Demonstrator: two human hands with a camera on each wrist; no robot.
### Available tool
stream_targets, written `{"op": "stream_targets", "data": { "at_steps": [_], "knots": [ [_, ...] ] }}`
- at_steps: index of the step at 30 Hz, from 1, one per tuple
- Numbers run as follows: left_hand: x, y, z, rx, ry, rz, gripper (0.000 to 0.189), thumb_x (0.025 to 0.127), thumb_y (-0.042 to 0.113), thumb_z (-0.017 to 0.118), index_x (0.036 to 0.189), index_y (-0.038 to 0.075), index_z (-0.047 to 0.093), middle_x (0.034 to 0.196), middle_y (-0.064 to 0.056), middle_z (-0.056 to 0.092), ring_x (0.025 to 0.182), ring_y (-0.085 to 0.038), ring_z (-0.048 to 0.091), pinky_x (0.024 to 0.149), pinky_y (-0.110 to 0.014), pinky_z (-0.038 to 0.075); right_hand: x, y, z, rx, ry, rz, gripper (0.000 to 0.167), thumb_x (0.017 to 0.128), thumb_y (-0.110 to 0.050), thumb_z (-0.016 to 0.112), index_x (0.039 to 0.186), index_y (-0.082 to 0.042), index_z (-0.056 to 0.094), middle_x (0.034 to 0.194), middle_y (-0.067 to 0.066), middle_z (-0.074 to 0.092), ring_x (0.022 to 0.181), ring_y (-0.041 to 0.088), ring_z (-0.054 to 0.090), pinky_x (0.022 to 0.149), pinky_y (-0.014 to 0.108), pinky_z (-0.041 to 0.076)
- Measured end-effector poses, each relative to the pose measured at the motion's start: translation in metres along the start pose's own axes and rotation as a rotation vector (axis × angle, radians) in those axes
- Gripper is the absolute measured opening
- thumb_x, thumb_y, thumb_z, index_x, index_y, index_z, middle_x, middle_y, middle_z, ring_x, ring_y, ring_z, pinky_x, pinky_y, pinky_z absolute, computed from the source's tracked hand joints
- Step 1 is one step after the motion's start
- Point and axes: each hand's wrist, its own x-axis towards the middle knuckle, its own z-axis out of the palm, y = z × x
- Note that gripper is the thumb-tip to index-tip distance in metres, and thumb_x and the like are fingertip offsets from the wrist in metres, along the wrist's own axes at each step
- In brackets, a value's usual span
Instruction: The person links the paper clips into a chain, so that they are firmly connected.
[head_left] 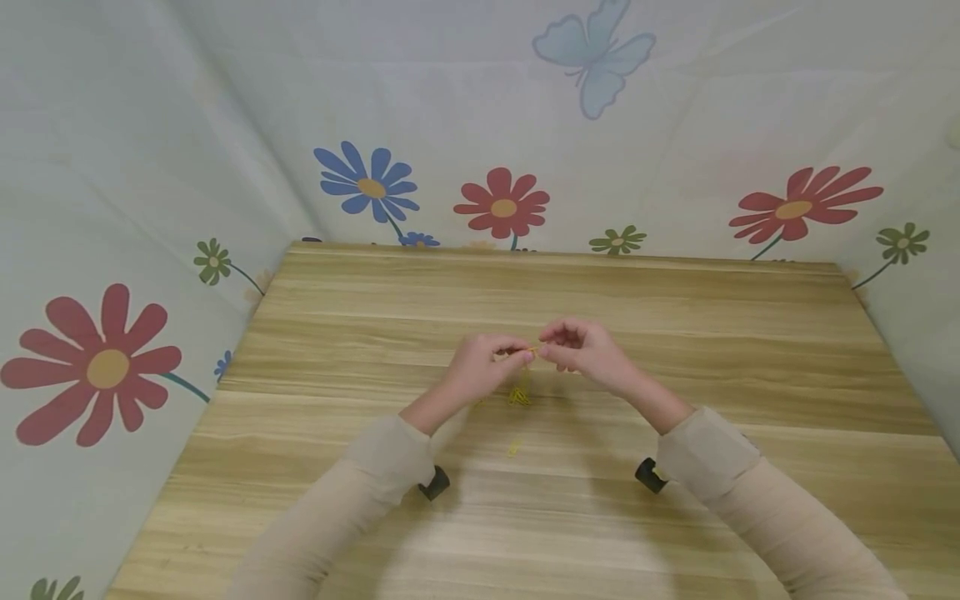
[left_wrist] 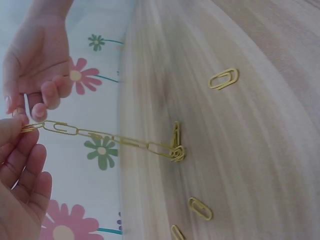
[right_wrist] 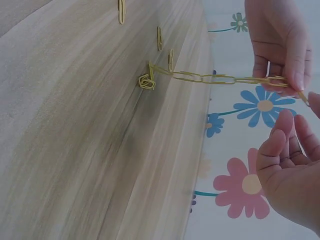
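Note:
My left hand (head_left: 480, 367) pinches the upper end of a chain of linked yellow paper clips (left_wrist: 132, 142) between thumb and fingertips. Right beside it, my right hand (head_left: 592, 354) has thumb and forefinger at a single paper clip (right_wrist: 303, 97), which bridges the two hands' fingertips. Its other fingers curl loosely. From the left fingertips the chain hangs down to the tabletop, where its lower end gathers in a small heap (left_wrist: 177, 153). In the head view the fingers hide most of the held clip.
Loose yellow paper clips lie around the heap: one (left_wrist: 223, 79) toward the near side, others (left_wrist: 200, 208) toward the left. The wooden table (head_left: 360, 308) ends at a flower-printed cloth (head_left: 435, 83) behind. Black devices (head_left: 433, 482) show at both sleeve cuffs.

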Motion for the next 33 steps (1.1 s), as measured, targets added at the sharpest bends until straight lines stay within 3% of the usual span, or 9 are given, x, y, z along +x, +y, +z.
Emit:
{"op": "stream_targets", "data": {
  "at_steps": [6,11,18,22,25,29,33],
  "knots": [
    [0.003,0.008,-0.008,-0.018,0.019,-0.049,0.018,0.084,0.024,0.060,0.093,0.011,0.068,0.093,-0.001,0.068,0.086,-0.011,0.063,0.074,-0.024,0.051,-0.002,0.005,-0.001,0.014,0.007,-0.032,0.022,0.088,-0.017,0.054,0.098,0.002,0.053,0.081,0.009,0.056,0.060,0.013,0.051,0.053,0.022,0.043],
    [0.005,0.014,-0.016,-0.049,0.042,-0.047,0.018,0.084,0.024,0.060,0.093,0.010,0.068,0.094,-0.001,0.068,0.085,-0.012,0.062,0.073,-0.023,0.051,-0.004,0.014,0.001,-0.009,-0.038,-0.053,0.017,0.086,-0.013,0.056,0.091,0.003,0.055,0.078,0.007,0.056,0.063,0.016,0.051,0.056,0.024,0.045],
    [0.009,0.025,-0.026,-0.055,0.048,-0.018,0.017,0.084,0.022,0.060,0.091,0.009,0.069,0.093,-0.002,0.068,0.085,-0.012,0.063,0.073,-0.024,0.052,-0.006,0.035,0.015,-0.160,-0.180,-0.083,0.010,0.083,-0.012,0.060,0.084,-0.002,0.061,0.080,0.007,0.059,0.066,0.009,0.050,0.057,0.021,0.044],
    [0.012,0.032,-0.030,-0.040,0.040,-0.004,0.018,0.083,0.022,0.061,0.092,0.008,0.069,0.091,-0.003,0.069,0.085,-0.012,0.063,0.073,-0.023,0.052,-0.008,0.044,0.025,-0.275,-0.261,-0.108,0.013,0.082,-0.012,0.061,0.089,-0.001,0.062,0.084,0.007,0.063,0.073,0.008,0.054,0.064,0.020,0.047],
    [0.013,0.037,-0.033,-0.037,0.023,-0.016,0.019,0.083,0.022,0.062,0.093,0.008,0.069,0.091,-0.003,0.069,0.085,-0.011,0.063,0.075,-0.024,0.052,-0.010,0.048,0.032,-0.358,-0.300,-0.143,0.015,0.080,-0.012,0.063,0.091,-0.001,0.062,0.088,0.006,0.064,0.078,0.008,0.055,0.068,0.019,0.048],
    [0.015,0.041,-0.036,-0.040,0.003,-0.036,0.019,0.082,0.023,0.062,0.094,0.009,0.068,0.090,-0.002,0.069,0.085,-0.011,0.063,0.078,-0.025,0.051,-0.011,0.054,0.043,-0.439,-0.321,-0.214,0.017,0.077,-0.014,0.066,0.090,-0.002,0.064,0.079,0.002,0.062,0.071,0.007,0.052,0.063,0.018,0.045],
    [0.016,0.042,-0.037,-0.054,-0.020,-0.067,0.018,0.082,0.023,0.062,0.092,0.010,0.069,0.088,-0.001,0.068,0.084,-0.010,0.062,0.077,-0.025,0.051,-0.011,0.060,0.052,-0.512,-0.342,-0.235,0.021,0.076,-0.016,0.066,0.093,-0.003,0.064,0.074,0.000,0.058,0.068,0.005,0.047,0.060,0.017,0.042]
  ]
}}
